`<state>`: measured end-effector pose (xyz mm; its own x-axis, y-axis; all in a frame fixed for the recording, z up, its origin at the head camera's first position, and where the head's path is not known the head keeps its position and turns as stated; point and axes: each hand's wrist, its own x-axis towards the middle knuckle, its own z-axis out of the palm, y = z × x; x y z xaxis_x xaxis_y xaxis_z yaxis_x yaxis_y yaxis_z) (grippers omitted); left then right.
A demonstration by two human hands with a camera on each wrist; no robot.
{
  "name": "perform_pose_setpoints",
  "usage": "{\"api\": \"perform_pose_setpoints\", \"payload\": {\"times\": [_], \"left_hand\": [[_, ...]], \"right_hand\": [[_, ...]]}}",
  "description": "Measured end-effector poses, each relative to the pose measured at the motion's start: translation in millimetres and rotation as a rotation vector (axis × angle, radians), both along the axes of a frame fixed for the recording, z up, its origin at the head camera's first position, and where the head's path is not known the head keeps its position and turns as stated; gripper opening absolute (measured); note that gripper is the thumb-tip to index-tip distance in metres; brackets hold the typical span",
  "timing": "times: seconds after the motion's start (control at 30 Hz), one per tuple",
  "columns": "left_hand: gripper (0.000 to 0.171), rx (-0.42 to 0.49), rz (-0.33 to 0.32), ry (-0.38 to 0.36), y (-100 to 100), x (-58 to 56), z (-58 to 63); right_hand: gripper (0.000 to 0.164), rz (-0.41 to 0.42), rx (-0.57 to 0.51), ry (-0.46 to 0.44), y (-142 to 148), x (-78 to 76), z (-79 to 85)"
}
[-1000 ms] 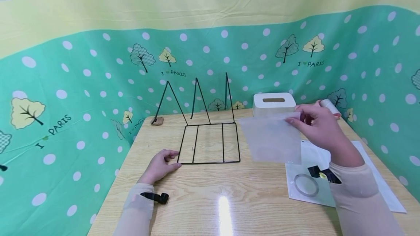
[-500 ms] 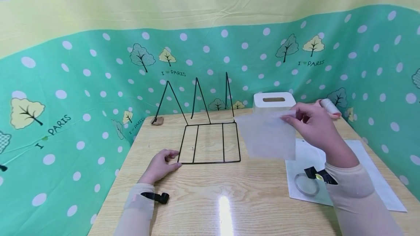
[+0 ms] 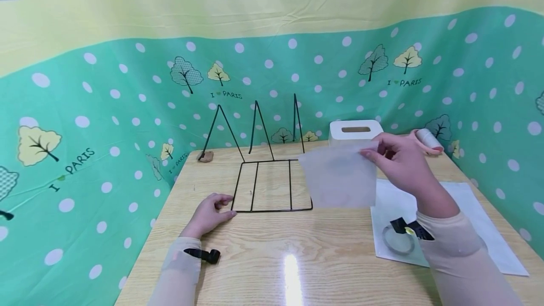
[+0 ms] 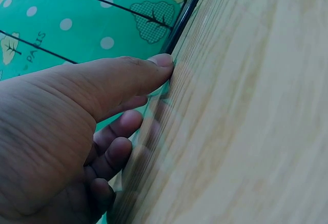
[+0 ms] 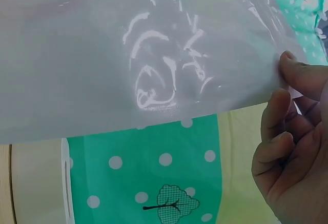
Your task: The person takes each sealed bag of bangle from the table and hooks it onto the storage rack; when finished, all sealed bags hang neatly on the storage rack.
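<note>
In the head view a black wire rack (image 3: 269, 211) with three upright pointed dividers stands on the wooden table. My left hand (image 3: 208, 216) holds its front left corner, thumb on the front wire and forefinger at the side wire. Up close in the left wrist view, the thumb (image 4: 128, 75) presses against the black wire while the other fingers curl below. My right hand (image 3: 403, 162) pinches the top right corner of a translucent, frosted plastic sheet (image 3: 340, 178). The sheet hangs over the table and overlaps the rack's right side; in the right wrist view its surface looks glossy and wrinkled.
A white tissue box (image 3: 356, 129) stands at the back, partly behind the sheet. Right of it lies a pink and white roll (image 3: 428, 140). White flat sheets (image 3: 476, 221) with a round ring (image 3: 398, 240) lie under the right forearm. A brown lump (image 3: 206, 157) sits behind the rack.
My right hand has moved left with the plastic sheet, which now overlaps the right side of the rack. The left hand stays at the rack's corner.
</note>
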<state>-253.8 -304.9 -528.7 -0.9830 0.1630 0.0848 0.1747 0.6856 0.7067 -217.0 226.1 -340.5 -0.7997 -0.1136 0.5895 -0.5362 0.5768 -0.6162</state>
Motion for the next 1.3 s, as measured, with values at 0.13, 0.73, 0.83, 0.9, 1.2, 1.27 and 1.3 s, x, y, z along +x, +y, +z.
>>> {"api": "perform_pose_setpoints", "payload": {"times": [0.13, 0.73, 0.83, 0.9, 1.2, 1.27, 1.3], "left_hand": [[0.049, -0.006, -0.001, 0.001, -0.5, 0.1, -0.1], [0.047, -0.013, 0.005, 0.001, 1.9, 2.4, 3.9], [0.047, -0.011, 0.006, -0.001, 1.8, 2.8, 4.3], [0.047, -0.012, 0.006, 0.0, 1.6, 2.9, 4.1], [0.048, -0.009, 0.009, -0.001, 2.1, 3.9, 4.1], [0.047, -0.008, 0.01, 0.0, 2.4, 4.4, 4.3], [0.047, -0.012, 0.01, 0.002, 2.5, 4.5, 4.0]], "right_hand": [[0.019, 0.028, -0.019, 0.003, -6.0, 0.3, 1.4], [0.025, 0.131, -0.067, 0.032, -36.8, -2.6, 3.3], [0.026, 0.14, -0.079, 0.024, -41.2, -3.8, 2.5], [0.026, 0.142, -0.08, 0.021, -44.1, -4.2, 2.1], [0.022, 0.203, -0.132, 0.016, -55.8, -8.3, -0.5], [0.022, 0.221, -0.147, 0.01, -58.8, -8.3, -0.7], [0.021, 0.229, -0.153, 0.007, -60.3, -8.4, -0.9]]}}
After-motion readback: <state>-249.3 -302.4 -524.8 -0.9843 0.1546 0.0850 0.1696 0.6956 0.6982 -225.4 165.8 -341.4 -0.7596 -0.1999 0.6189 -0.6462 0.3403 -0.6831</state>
